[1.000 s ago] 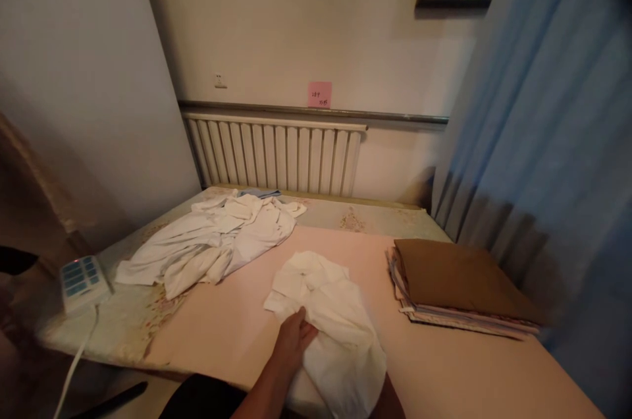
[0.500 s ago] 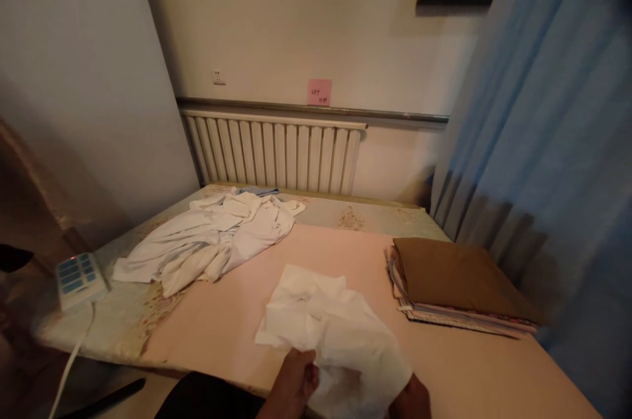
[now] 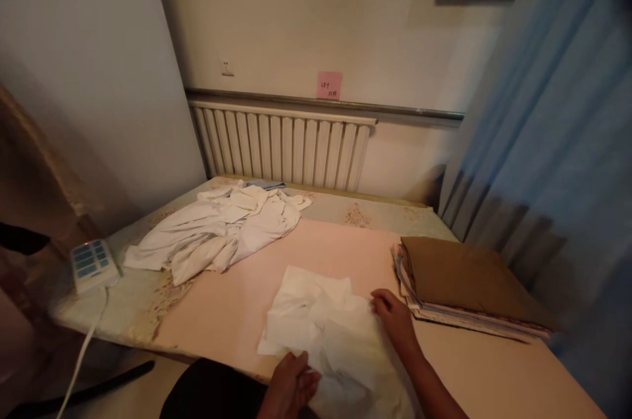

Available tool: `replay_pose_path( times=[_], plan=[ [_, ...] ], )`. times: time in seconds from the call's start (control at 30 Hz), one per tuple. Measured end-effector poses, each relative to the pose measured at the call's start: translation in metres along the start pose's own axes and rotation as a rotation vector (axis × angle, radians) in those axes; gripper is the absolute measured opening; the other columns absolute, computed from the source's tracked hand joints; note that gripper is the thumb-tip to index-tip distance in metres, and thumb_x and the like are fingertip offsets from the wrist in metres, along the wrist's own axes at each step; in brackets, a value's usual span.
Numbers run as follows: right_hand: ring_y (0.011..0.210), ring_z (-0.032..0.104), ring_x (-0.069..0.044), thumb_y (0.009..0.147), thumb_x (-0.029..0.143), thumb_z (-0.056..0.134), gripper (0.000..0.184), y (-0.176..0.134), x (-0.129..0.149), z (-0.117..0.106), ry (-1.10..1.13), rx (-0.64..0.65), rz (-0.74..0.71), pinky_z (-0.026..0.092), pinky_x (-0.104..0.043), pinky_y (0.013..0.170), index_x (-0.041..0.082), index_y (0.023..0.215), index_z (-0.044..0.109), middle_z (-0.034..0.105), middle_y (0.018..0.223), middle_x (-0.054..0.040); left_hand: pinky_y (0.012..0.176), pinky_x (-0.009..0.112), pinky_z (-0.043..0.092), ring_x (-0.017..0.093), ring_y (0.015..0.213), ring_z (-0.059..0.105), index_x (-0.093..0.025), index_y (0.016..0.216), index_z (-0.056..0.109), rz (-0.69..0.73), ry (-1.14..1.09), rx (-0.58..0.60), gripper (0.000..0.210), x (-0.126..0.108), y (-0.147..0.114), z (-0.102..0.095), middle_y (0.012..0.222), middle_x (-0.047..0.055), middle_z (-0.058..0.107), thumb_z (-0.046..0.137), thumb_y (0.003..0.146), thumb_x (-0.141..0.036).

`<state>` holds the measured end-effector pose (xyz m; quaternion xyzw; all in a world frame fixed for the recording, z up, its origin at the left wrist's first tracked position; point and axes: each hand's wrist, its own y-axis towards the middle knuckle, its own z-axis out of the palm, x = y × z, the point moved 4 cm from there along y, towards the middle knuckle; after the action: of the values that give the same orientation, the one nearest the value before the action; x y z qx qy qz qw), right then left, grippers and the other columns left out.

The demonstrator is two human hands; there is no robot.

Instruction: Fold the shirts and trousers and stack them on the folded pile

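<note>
White cloth (image 3: 340,327): at the table's (image 3: 217,313) near edge.
Left hand (image 3: 290,379): fingers clamped on cloth.
Right hand (image 3: 395,317): beside its right edge; cannot tell if gripping.
Creases (image 3: 323,360): even tension should flatten them.

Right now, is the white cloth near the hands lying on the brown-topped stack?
No, the white cloth lies on the pink sheet, left of the stack.

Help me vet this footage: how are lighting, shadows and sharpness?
Head view: dim, warm light, black upper-right corner; dark patches on the blue curtain; left hand and right hand look slightly soft; white cloth pale, its folds faint.
</note>
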<state>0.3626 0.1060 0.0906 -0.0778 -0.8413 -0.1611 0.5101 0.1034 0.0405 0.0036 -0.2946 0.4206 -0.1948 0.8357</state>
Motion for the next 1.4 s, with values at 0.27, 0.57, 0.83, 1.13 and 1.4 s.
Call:
replay_pose_path(
  times=[0.27, 0.57, 0.83, 1.13, 1.4],
  plan=[
    [0.113, 0.055, -0.02, 0.084, 0.016, 0.038, 0.04, -0.006, 0.03, 0.108, -0.317, 0.467, -0.444, 0.039, -0.034, 0.101, 0.022, 0.112, 0.067, 0.065, 0.12, -0.0055, 0.05, 0.02, 0.048, 0.011, 0.053, 0.064, -0.02, 0.077, 0.047, 0.133, 0.072, -0.056, 0.026, -0.019, 0.005, -0.016, 0.066, -0.003, 0.059, 0.071, 0.078, -0.029],
    [0.1, 0.06, -0.02, 0.079, 0.009, 0.044, 0.043, 0.027, 0.007, 0.125, -0.419, 0.452, -0.116, 0.041, -0.03, 0.091, 0.013, 0.118, 0.062, 0.067, 0.11, -0.0111, 0.047, 0.022, 0.049, 0.013, 0.052, 0.064, -0.018, 0.104, 0.05, 0.345, 0.211, -0.262, 0.025, -0.061, 0.014, -0.034, 0.07, -0.002, 0.06, 0.063, 0.082, -0.019],
    [0.059, 0.049, -0.01, 0.068, 0.012, 0.055, 0.039, 0.032, 0.006, 0.11, -0.318, 0.567, 0.025, 0.037, -0.021, 0.058, 0.015, 0.106, 0.064, 0.056, 0.067, 0.0042, 0.041, 0.015, 0.035, 0.006, 0.044, 0.048, -0.015, 0.095, 0.056, 0.379, 0.205, -0.067, 0.031, -0.078, 0.027, -0.042, 0.056, -0.006, 0.052, 0.071, 0.07, -0.024],
    [0.061, 0.041, -0.01, 0.062, 0.011, 0.06, 0.013, -0.002, 0.045, 0.062, -0.281, 0.661, -0.156, 0.029, -0.022, 0.057, 0.018, 0.059, 0.049, 0.045, 0.061, 0.0056, 0.047, 0.02, 0.033, 0.007, 0.047, 0.044, -0.017, 0.106, 0.059, 0.455, 0.487, 0.266, 0.053, -0.09, 0.016, -0.035, 0.063, -0.006, 0.058, 0.074, 0.058, -0.033],
    [0.075, 0.048, -0.018, 0.081, 0.006, 0.041, 0.02, -0.085, 0.092, -0.006, -0.319, 0.257, -0.861, 0.037, -0.029, 0.063, 0.021, 0.077, 0.053, 0.053, 0.077, -0.0031, 0.079, 0.029, 0.045, 0.018, 0.088, 0.06, -0.02, 0.092, 0.064, 0.936, 1.118, 0.242, 0.024, -0.087, -0.036, -0.02, 0.093, 0.004, 0.064, 0.05, 0.074, -0.013]
  ],
)
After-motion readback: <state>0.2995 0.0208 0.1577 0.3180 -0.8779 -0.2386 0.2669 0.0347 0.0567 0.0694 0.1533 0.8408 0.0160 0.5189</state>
